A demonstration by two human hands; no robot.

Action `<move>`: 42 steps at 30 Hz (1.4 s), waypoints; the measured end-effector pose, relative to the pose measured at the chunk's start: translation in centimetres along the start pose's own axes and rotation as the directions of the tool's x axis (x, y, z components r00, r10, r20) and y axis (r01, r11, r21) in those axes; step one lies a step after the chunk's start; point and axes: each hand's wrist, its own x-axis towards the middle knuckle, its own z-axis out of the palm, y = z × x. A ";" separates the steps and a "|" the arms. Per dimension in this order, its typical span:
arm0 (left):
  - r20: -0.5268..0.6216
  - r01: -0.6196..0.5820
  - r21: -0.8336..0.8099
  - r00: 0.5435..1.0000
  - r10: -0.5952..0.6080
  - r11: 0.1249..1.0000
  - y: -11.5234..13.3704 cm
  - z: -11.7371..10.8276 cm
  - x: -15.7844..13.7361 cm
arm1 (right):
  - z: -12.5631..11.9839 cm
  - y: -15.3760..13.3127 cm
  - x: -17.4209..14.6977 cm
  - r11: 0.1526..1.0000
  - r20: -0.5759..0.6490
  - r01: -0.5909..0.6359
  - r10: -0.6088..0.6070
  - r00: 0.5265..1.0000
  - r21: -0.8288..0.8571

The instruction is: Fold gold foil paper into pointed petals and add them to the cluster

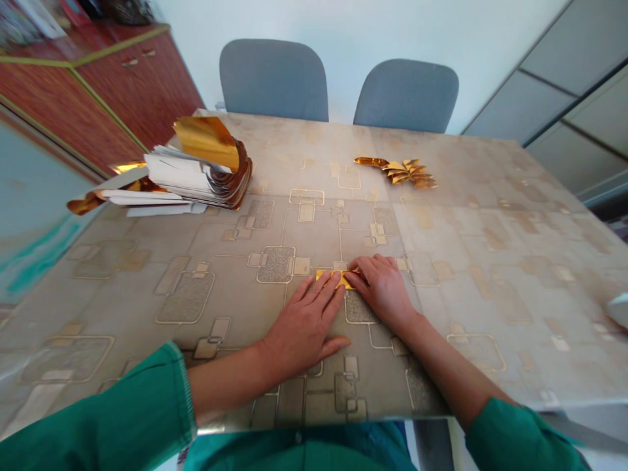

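A small strip of folded gold foil paper (346,281) lies flat on the patterned tablecloth, under both hands. My left hand (309,320) is stretched out flat, its fingertips pressing on the strip's left part. With thumb and fingers drawn together, my right hand (385,288) pinches the strip's right end, which is partly hidden beneath the fingers. Farther back on the table rests a bunch of folded gold foil pieces (409,174). At the far left a thick stack of gold and white paper sheets (181,173) is heaped, some sheets curling over.
The table (304,229) has a cloth printed with squares. Two grey chairs (273,82) stand behind its far edge, by the white wall. A reddish wooden cabinet (142,91) is at the back left. A white object (619,307) sits at the right edge.
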 end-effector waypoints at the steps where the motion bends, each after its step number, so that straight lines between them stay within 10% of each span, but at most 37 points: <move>1: 0.000 0.000 -0.003 1.000 0.000 1.000 0.0 -0.1 0.0 | -0.2 0.0 -0.1 1.000 -0.003 -0.007 0.007 1.000 0.001; 9: -0.005 0.009 -0.010 1.000 -0.009 1.000 -0.2 0.0 0.0 | -1.1 -1.8 -3.5 0.970 0.111 0.243 -0.239 0.965 -0.024; 32: -0.092 -0.009 0.057 0.996 0.015 0.998 -3.0 -1.3 -3.5 | 0.2 -1.2 -5.1 0.977 0.231 0.203 -0.181 0.956 -0.073; 42: -0.012 -0.072 0.096 0.997 0.073 0.993 -1.4 -0.5 0.5 | 0.5 -1.1 -5.1 0.976 0.187 0.207 -0.192 0.963 -0.062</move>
